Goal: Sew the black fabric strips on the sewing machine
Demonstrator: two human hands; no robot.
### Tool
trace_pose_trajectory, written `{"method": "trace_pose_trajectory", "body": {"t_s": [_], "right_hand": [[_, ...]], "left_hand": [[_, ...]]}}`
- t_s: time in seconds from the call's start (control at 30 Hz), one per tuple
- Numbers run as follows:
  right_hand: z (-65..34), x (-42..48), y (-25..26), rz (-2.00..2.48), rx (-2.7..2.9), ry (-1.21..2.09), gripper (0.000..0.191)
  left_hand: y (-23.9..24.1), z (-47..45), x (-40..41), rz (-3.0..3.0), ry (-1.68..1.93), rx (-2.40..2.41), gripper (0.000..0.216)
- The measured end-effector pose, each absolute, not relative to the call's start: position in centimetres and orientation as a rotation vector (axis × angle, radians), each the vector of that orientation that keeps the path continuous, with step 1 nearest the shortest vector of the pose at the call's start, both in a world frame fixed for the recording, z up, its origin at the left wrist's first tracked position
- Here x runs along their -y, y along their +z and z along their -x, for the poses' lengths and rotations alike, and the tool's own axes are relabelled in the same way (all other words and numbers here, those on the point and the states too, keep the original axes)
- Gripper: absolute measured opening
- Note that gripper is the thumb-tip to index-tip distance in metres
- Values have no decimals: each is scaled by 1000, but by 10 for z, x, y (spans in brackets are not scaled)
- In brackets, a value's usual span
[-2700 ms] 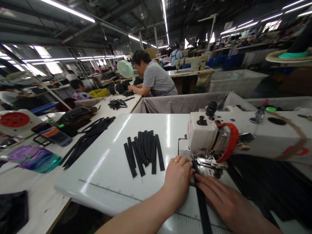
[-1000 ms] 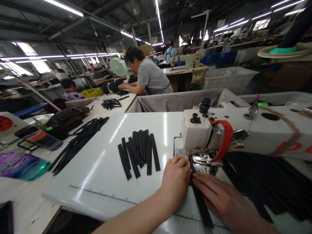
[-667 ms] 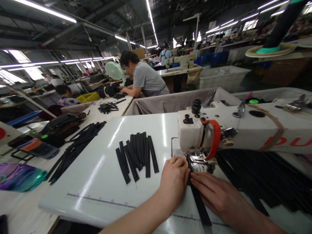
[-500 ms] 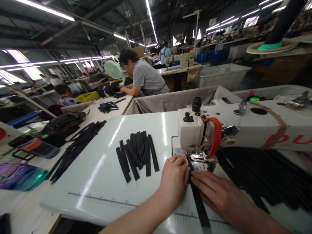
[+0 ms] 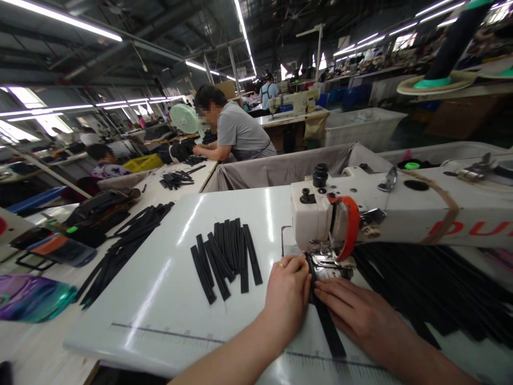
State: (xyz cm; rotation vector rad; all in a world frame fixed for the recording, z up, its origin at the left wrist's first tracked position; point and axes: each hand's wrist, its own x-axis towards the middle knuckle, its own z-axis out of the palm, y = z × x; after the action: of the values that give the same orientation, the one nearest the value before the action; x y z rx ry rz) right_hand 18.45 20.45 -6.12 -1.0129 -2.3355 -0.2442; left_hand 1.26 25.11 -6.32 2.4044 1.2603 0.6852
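A long black fabric strip (image 5: pixel 329 332) runs from under the presser area of a white sewing machine (image 5: pixel 401 206) toward me. My left hand (image 5: pixel 287 289) is closed on the strip just in front of the needle area, its fingers bent and a ring on one of them. On the strip's right edge, the fingers of my right hand (image 5: pixel 356 310) are pressed together, their tips against the fabric; its thumb is mostly hidden. The metal foot and plate (image 5: pixel 326 262) lie just beyond my fingertips. Left of my hands, several short black strips (image 5: pixel 228 256) lie on the white table (image 5: pixel 160 315).
More black strips (image 5: pixel 401 283) lie beneath the machine arm. Long dark strips (image 5: pixel 128 246) and a purple-green pouch (image 5: pixel 34 297) occupy the left bench. A printed ruler (image 5: pixel 168 331) marks the table's near edge. A co-worker (image 5: pixel 240 128) leans over a bench beyond a grey cloth-lined bin (image 5: pixel 272 166).
The strip's near end has moved forward a little, toward the machine. Both hands keep nearly the same place and hold. The view has shifted slightly.
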Motion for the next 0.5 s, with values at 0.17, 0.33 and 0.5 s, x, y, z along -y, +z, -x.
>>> {"method": "trace_pose_trajectory", "body": {"t_s": [0.17, 0.33, 0.5], "right_hand": [[-191, -210, -68, 1044, 2366, -101, 31], [-194, -207, -68, 1021, 2368, -34, 28], [-195, -207, -65, 1002, 2323, -13, 30]], "left_hand": [[-62, -14, -254, -2403, 709, -1218, 20], [-63, -15, -255, -2408, 722, -1213, 21], [-64, -15, -255, -2412, 713, -1214, 22]]}}
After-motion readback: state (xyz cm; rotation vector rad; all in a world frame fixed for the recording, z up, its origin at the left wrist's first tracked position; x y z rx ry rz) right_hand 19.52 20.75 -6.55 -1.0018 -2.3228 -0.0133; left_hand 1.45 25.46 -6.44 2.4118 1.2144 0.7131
